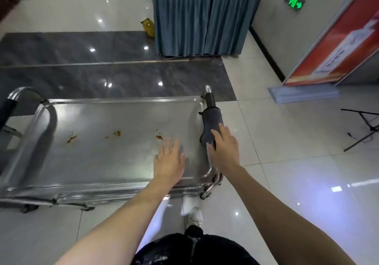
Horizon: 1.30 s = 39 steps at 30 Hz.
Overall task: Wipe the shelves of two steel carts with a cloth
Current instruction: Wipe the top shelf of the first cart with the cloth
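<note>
Under the right hand, the cloth drapes the cart handle.

Cart top shelf: brushed steel, satin sheen, marked with brown smears. Handle: polished metal tube with matt black grip. Cloth: grey, matt, soft weave. Floor tiles: glossy, reflective. Table skirt: pleated blue-grey fabric

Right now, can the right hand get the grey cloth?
Probably yes: the right hand hovers open right at the grey cloth draped over the cart handle, and nothing lies between them.
</note>
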### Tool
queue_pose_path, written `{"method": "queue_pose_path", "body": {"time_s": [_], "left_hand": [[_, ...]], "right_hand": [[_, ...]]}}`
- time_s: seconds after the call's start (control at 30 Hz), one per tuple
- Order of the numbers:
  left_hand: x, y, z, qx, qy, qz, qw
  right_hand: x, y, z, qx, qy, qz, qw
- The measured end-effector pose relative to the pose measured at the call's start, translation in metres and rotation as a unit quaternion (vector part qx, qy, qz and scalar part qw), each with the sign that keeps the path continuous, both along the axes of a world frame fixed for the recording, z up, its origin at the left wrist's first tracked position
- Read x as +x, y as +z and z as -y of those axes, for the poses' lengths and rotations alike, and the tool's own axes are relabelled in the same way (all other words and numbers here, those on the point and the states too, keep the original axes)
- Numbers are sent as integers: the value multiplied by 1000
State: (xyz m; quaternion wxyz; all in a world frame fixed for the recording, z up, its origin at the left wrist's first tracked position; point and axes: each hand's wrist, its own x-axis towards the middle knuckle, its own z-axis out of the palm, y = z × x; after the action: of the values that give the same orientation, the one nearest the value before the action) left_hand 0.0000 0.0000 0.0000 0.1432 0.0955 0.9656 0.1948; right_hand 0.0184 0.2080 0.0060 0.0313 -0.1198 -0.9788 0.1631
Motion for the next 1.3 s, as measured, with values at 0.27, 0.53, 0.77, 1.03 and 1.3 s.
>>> {"method": "queue_pose_path", "body": {"time_s": [0.27, 0.53, 0.77, 1.03, 1.3], "left_hand": [[-24, -11, -37, 20, 44, 4, 999], [-38, -13, -41, 69, 91, 19, 993], [-35, -14, -31, 105, 124, 54, 985], [-41, -21, -5, 117, 142, 66, 981], [-55, -20, 43, 122, 103, 62, 985]], "right_hand": [[-39, -11, -41, -19, 70, 101, 992], [-55, -24, -44, -65, 38, 23, 997], [-70, -23, -43, -37, 51, -2, 998], [-72, 10, -22, -22, 1, -20, 1000], [-81, 43, 35, -67, -68, -87, 992]]}}
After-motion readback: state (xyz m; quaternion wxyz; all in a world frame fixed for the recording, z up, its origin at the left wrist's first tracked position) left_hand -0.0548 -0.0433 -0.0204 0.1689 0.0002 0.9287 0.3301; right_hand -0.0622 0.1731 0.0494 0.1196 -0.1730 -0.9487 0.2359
